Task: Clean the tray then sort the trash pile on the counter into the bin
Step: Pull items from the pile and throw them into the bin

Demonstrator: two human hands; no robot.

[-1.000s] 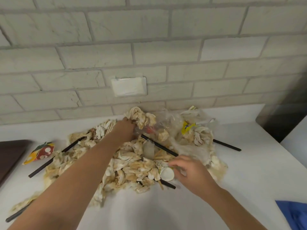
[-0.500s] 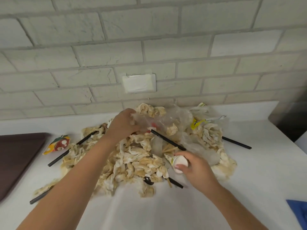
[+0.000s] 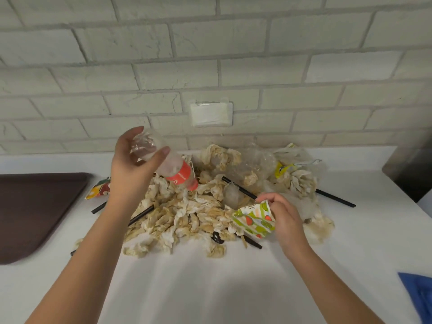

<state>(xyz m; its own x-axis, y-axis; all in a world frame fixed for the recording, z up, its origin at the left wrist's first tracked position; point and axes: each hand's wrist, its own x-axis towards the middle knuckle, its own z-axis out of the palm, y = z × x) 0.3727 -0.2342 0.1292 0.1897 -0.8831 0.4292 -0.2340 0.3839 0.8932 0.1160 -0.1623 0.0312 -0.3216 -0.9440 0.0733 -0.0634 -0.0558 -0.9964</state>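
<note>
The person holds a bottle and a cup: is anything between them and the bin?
Nothing visible does. The left hand grips the bottle above the pile; the right hand holds the cup at the pile's near edge. The bin is out of view, so the rest of the way cannot be judged.

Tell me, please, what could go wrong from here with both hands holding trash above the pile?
The left hand holds the plastic bottle only by its base, neck tilted down, so it might slip onto the crumpled napkins. The right hand grips the crushed paper cup; any dregs could drip on the counter.
</note>
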